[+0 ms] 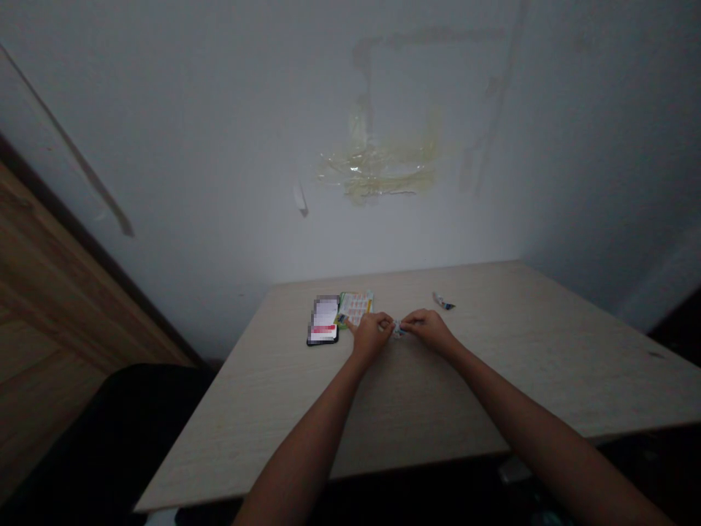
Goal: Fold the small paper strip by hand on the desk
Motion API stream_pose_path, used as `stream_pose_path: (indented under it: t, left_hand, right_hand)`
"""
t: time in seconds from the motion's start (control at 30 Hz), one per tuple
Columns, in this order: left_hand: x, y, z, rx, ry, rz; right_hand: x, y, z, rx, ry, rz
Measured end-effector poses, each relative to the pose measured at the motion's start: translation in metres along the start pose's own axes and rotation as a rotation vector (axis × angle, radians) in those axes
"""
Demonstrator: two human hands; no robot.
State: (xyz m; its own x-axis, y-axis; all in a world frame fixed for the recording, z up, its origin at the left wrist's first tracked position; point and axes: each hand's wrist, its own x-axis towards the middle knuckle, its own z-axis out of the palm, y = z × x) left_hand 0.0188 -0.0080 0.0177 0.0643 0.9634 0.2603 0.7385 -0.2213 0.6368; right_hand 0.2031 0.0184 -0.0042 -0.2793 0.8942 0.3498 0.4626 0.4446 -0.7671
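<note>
Between my two hands, above the middle of the table, is a small white and blue piece of paper or wrapper (399, 329), too small to make out exactly. My left hand (373, 333) pinches its left side with closed fingers. On the right side, my right hand (430, 329) pinches it between thumb and fingers. Just beyond my left hand lies a printed card or leaflet (358, 304) with green and yellow edges and rows of reddish print, partly covered by the hand. A phone (324, 320) with a lit screen lies to its left.
A small crumpled strip of wrapper (443, 301) lies on the pale wooden table (263, 409), toward the back right. The table's far edge meets a white wall (219, 183) with old yellowed tape (383, 172) on it. A dark chair (147, 409) stands left of the table.
</note>
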Motion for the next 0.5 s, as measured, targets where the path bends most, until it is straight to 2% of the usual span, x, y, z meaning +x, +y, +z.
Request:
stream_pose_path:
  t: [0.3,0.5]
  left_hand:
    - [0.0011,0.0019,0.002,0.01,-0.05,0.001]
    - [-0.0004,0.0015,0.0023,-0.008,0.026,-0.017]
  right_hand:
    - [0.002,0.0027,0.0003,-0.074,0.093,-0.061]
    - [0.0028,0.0059,0.0016,0.018,0.14,0.009]
